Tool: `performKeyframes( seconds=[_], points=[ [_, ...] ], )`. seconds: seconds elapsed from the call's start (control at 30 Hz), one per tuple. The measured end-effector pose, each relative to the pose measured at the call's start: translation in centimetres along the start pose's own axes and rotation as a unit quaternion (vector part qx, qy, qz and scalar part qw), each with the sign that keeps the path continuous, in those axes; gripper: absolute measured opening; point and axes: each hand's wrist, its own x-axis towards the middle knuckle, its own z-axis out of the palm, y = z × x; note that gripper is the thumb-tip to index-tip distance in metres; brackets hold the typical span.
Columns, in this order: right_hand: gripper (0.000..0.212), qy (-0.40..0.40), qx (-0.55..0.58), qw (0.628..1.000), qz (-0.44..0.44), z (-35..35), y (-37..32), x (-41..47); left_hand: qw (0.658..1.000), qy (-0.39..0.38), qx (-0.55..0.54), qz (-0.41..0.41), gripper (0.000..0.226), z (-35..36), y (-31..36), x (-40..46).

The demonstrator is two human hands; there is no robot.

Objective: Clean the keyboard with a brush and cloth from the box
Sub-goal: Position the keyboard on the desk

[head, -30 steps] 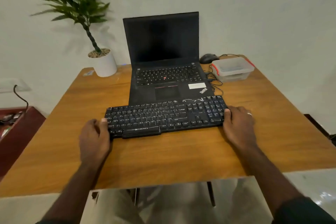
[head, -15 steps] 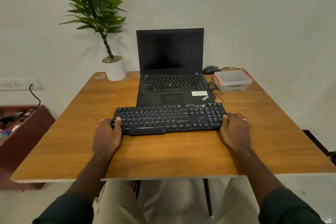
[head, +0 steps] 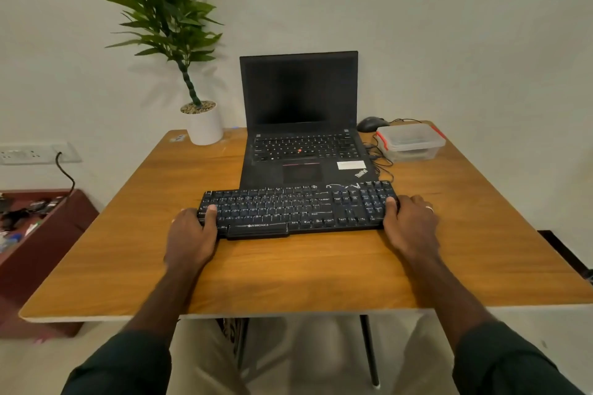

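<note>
Both hands lie palm-down, left hand (head: 192, 236) and right hand (head: 409, 224) each clasping an end of the keyboard (head: 296, 208)

Matt black plastic keyboard (head: 296, 208), smooth wood-grain table (head: 321, 269), clear plastic box (head: 410, 143), matt black laptop (head: 301, 125)

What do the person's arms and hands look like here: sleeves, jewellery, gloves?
Both hands are bare, with no gloves. The left hand shows no jewellery. The right hand wears a thin silver-coloured ring on one finger. Both arms have dark, blackish-green long sleeves pushed up, leaving the forearms uncovered. No watch or wristband is visible.
</note>
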Motion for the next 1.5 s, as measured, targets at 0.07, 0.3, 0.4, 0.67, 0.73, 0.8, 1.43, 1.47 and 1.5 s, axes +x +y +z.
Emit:
performKeyframes(
  seconds=[0.07, 0.3, 0.4, 0.67, 0.73, 0.8, 1.43, 1.47, 1.5],
  points=[
    [0.051, 0.002, 0.01, 1.0, -0.001, 0.0, 0.2, -0.1, 1.0, 0.002, 0.004, 0.0, 0.06, 0.1, -0.2, 0.2],
    [0.049, -0.01, 0.02, 1.0, 0.01, 0.0, 0.3, 0.1, 1.0, -0.002, -0.007, -0.02, 0.06, -0.1, 0.5, 0.2],
    [0.049, -0.011, 0.034, 0.999, 0.006, -0.2, 0.3, -0.1, 1.0, 0.001, -0.008, -0.022, 0.063, -0.3, 0.6, 0.0],
    [0.047, -0.019, 0.048, 0.999, 0.007, -0.9, -0.1, -0.5, 0.999, -0.028, -0.031, -0.033, 0.069, -1.0, 0.8, -0.4],
    [0.046, -0.009, 0.08, 0.996, 0.027, -0.9, -0.2, -0.5, 0.997, -0.028, -0.049, -0.049, 0.073, -1.3, 1.1, -0.5],
    [0.045, 0.013, 0.135, 0.989, 0.054, -1.2, -0.2, -0.5, 0.994, -0.022, -0.088, -0.054, 0.061, -2.1, 2.1, -1.0],
    [0.039, 0.066, 0.187, 0.977, 0.083, -4.8, 4.3, -7.9, 0.992, -0.011, -0.126, -0.027, 0.039, -5.8, 1.8, -8.5],
    [0.04, 0.065, 0.179, 0.978, 0.08, -4.8, 4.4, -8.2, 0.992, -0.01, -0.124, -0.022, 0.035, -6.0, 1.8, -8.9],
    [0.04, 0.062, 0.17, 0.981, 0.076, -4.8, 4.5, -8.5, 0.993, -0.01, -0.118, -0.018, 0.031, -6.1, 1.7, -9.1]
  ],
)
